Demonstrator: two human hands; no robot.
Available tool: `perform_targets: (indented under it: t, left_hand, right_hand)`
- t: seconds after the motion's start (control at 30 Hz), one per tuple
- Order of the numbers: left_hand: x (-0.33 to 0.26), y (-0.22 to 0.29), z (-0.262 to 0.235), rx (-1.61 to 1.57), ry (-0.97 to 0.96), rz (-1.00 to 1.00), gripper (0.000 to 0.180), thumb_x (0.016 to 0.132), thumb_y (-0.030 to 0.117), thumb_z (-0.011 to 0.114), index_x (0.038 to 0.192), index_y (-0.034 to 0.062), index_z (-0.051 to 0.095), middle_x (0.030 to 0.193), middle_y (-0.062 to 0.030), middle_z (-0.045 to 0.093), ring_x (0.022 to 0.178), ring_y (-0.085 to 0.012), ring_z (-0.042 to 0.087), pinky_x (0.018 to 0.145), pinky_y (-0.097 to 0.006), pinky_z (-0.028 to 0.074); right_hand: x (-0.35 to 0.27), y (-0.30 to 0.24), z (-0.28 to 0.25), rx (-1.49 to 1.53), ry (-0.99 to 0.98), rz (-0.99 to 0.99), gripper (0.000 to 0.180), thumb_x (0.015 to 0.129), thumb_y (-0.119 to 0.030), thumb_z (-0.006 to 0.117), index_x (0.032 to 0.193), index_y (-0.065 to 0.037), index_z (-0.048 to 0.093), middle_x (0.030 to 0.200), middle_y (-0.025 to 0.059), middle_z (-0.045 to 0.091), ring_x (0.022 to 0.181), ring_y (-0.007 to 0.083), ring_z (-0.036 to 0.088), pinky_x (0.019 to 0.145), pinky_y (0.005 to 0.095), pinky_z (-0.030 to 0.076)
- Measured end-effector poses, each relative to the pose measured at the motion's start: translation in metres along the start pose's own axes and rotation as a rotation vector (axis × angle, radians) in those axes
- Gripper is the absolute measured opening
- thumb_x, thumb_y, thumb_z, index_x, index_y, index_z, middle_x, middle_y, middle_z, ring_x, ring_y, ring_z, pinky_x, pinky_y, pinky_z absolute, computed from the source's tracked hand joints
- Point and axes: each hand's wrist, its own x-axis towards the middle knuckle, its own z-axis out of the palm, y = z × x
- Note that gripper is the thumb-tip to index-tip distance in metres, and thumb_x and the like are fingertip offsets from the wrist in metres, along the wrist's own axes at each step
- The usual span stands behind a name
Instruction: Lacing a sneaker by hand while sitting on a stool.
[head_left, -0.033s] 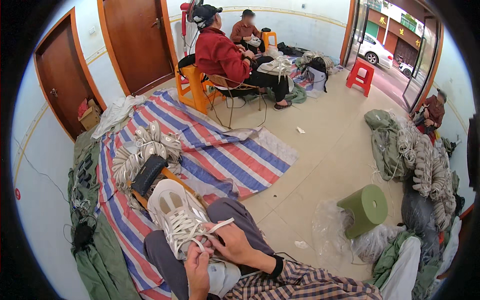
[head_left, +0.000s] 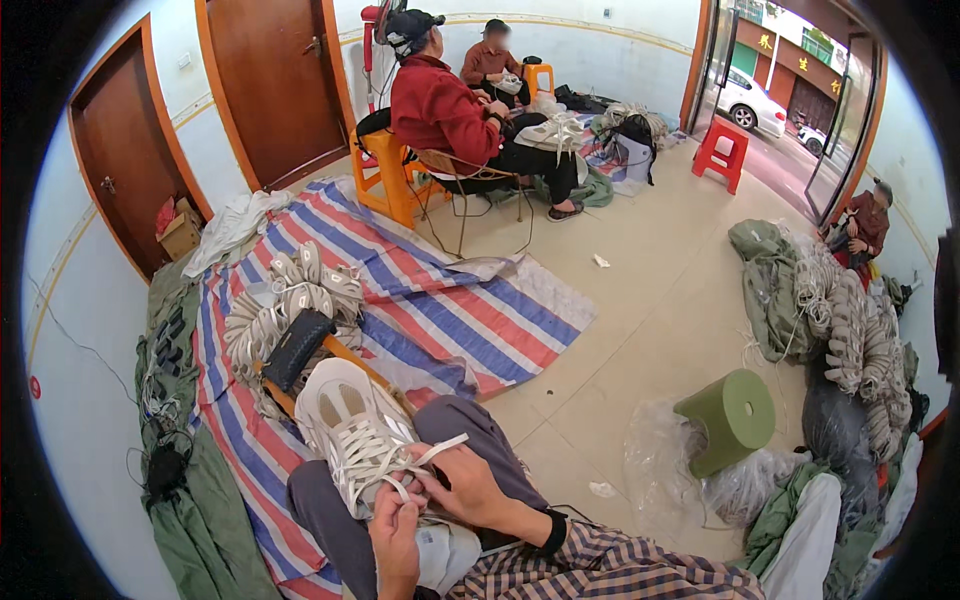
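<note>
A grey-white sneaker [head_left: 338,408] rests across my lap, its toe pointing away from me and its pale flat lace criss-crossed over the tongue. My left hand [head_left: 396,535] pinches a loop of the shoelace [head_left: 396,489] near the ankle opening. Beside it, my right hand [head_left: 466,484] is closed on the lace too, and a loose end sticks up past its fingers. Under the shoe's far side stands a wooden-framed stand with a black padded top [head_left: 298,350]. The heel is partly hidden behind my hands.
Several similar sneakers [head_left: 300,285] are heaped on a striped tarp [head_left: 400,290] beyond the stand. A green stool [head_left: 735,420] and plastic bags lie to the right, near more shoe piles [head_left: 850,320]. A person in red [head_left: 440,110] sits ahead, others farther off.
</note>
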Motion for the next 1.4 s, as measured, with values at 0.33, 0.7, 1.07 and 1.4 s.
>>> perform_targets:
  t: [0.33,0.7,1.07,1.4]
  left_hand:
    - [0.004,-0.013,0.000,0.066,0.024,0.063,0.019,0.095,0.012,0.050,0.086,-0.0026,0.060,0.134,-0.0171,0.045,0.106,-0.0207,0.057,0.087,-0.030,0.047]
    - [0.003,-0.010,0.002,-0.022,0.050,-0.020,0.018,0.095,0.011,0.050,0.088,-0.0017,0.060,0.130,-0.0145,0.048,0.096,-0.0165,0.057,0.081,-0.030,0.048]
    - [0.018,0.008,-0.004,0.134,0.021,-0.035,0.011,0.090,0.001,0.053,0.090,-0.0062,0.061,0.110,-0.0124,0.060,0.086,-0.0148,0.062,0.076,-0.027,0.051]
    - [0.032,0.006,0.000,0.281,0.117,-0.006,0.009,0.087,-0.006,0.053,0.086,-0.0098,0.062,0.088,-0.0113,0.062,0.073,-0.0171,0.067,0.062,-0.025,0.056]
  right_hand:
    - [-0.004,0.006,0.008,0.150,0.002,0.243,0.016,0.081,-0.010,0.070,0.089,-0.003,0.059,0.081,0.0106,0.064,0.073,0.0248,0.063,0.065,0.0324,0.049]
    - [-0.002,0.006,0.006,0.215,0.016,0.205,0.015,0.080,-0.009,0.070,0.087,-0.001,0.059,0.083,0.0112,0.064,0.075,0.0245,0.064,0.067,0.0322,0.049]
    - [-0.002,0.005,0.004,0.213,-0.005,0.228,0.017,0.081,-0.011,0.071,0.092,-0.001,0.062,0.085,0.0116,0.066,0.078,0.0236,0.065,0.069,0.0308,0.049]
    - [0.000,0.002,0.003,0.247,-0.033,0.281,0.017,0.083,-0.012,0.066,0.095,-0.002,0.061,0.089,0.0137,0.064,0.080,0.0297,0.064,0.070,0.0351,0.049]
